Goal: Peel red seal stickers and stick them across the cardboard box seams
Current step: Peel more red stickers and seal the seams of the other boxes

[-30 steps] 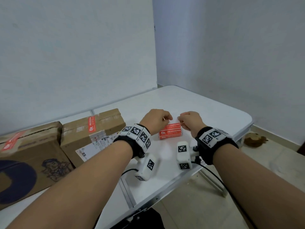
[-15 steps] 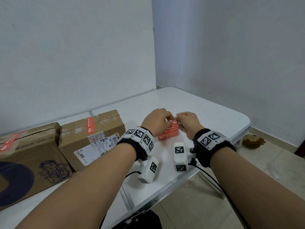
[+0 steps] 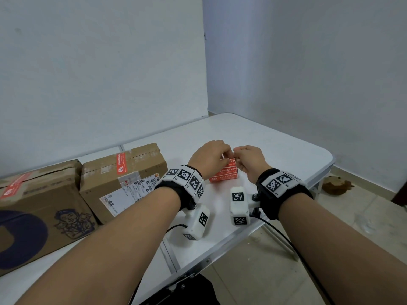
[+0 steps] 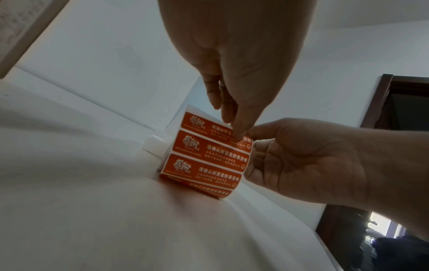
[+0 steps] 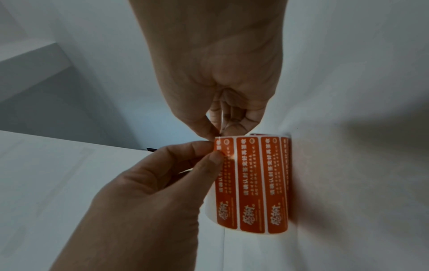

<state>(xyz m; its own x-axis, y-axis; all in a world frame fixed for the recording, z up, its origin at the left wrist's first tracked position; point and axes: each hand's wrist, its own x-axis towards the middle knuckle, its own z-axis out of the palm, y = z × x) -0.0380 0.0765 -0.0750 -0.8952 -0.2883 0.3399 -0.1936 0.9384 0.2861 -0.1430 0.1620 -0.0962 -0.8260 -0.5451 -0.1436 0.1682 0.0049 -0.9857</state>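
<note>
Head view, hands (image 3: 229, 158) pinching sticker strip (image 3: 224, 176)

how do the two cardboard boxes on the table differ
The smaller cardboard box carries a white shipping label on its front; the larger cardboard box shows a dark blue print and a cartoon figure instead. The smaller one sits nearer the left hand; the larger is cut off by the frame's left edge. Both are brown, stand side by side on the white table, and already bear a red seal sticker on top.
</note>
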